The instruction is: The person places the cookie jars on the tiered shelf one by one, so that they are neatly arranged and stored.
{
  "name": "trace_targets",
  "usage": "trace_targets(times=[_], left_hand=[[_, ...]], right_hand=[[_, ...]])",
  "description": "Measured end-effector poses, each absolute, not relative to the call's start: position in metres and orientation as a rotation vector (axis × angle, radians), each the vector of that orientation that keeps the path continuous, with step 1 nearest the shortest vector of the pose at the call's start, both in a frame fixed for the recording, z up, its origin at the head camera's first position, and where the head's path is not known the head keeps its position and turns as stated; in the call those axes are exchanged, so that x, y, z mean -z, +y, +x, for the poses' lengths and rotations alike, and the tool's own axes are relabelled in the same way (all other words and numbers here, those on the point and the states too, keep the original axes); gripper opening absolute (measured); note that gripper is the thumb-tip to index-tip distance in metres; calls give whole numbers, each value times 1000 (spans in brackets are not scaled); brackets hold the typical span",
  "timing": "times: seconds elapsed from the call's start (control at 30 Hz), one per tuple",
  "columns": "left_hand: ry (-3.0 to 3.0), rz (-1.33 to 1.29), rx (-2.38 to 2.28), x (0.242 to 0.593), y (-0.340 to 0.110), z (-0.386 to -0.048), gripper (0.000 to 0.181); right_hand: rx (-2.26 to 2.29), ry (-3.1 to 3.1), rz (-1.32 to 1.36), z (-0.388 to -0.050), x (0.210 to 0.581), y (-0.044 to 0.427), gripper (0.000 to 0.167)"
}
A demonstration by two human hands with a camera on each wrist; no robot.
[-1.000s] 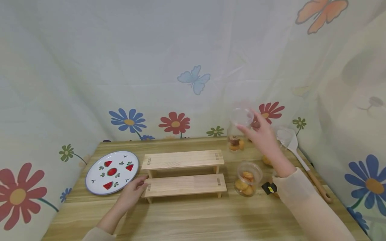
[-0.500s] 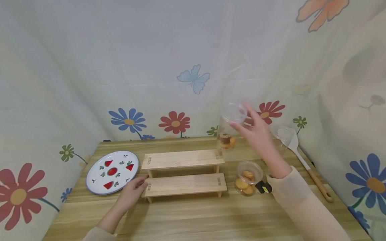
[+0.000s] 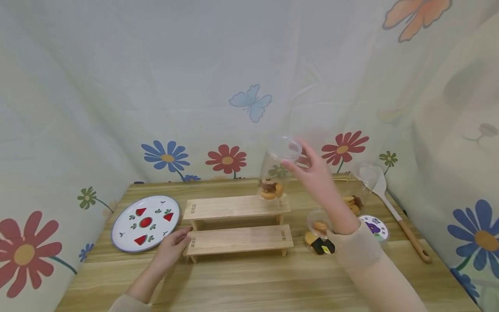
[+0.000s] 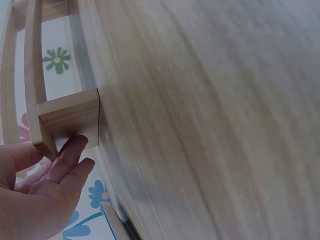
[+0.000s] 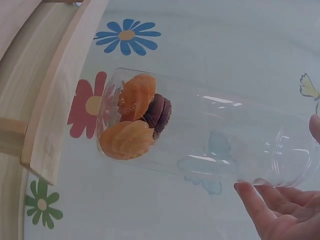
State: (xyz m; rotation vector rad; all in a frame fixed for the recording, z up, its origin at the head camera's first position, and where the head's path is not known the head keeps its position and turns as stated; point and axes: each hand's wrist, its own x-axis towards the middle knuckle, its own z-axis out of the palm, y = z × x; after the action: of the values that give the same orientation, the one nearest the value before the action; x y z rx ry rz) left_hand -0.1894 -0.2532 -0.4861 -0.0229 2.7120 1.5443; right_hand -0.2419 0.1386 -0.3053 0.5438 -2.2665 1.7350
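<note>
My right hand (image 3: 313, 175) grips a tall clear jar (image 3: 274, 169) near its top, over the right end of the upper wooden shelf (image 3: 230, 207). In the right wrist view, cookies (image 5: 126, 140) lie at the bottom of the jar, and the hand (image 5: 285, 210) pinches its other end. A small space shows between jar and shelf there. My left hand (image 3: 171, 249) holds the left end of the lower shelf (image 3: 238, 240); in the left wrist view, the thumb and fingers (image 4: 70, 155) are around the end of the board (image 4: 35, 85).
A white plate with watermelon pictures (image 3: 128, 221) lies at left. Right of the shelves stand a short jar of cookies (image 3: 312, 240) and another clear jar (image 3: 352, 203), with a round flowered disc (image 3: 380, 227) and a spatula with a wooden handle (image 3: 411, 238) beside them.
My right hand has carried the tall jar leftward, from right of the shelves to over the upper shelf's right end. The left hand has stayed at the lower shelf.
</note>
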Motion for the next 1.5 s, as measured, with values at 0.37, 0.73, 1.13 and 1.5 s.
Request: trace_targets(times=[0.37, 0.73, 1.13, 1.5], left_hand=[[2703, -20, -1551, 484, -252, -190, 38], [2714, -15, -1522, 487, -253, -191, 37], [2722, 19, -1545, 487, -254, -192, 36], [2729, 41, -1556, 489, -257, -194, 35]], right_hand=[[-1810, -2276, 648, -247, 303, 92, 74], [-1833, -2287, 677, -258, 318, 43, 76], [-1830, -2323, 739, -267, 323, 7, 72], [-1751, -2367, 754, -268, 324, -8, 74]])
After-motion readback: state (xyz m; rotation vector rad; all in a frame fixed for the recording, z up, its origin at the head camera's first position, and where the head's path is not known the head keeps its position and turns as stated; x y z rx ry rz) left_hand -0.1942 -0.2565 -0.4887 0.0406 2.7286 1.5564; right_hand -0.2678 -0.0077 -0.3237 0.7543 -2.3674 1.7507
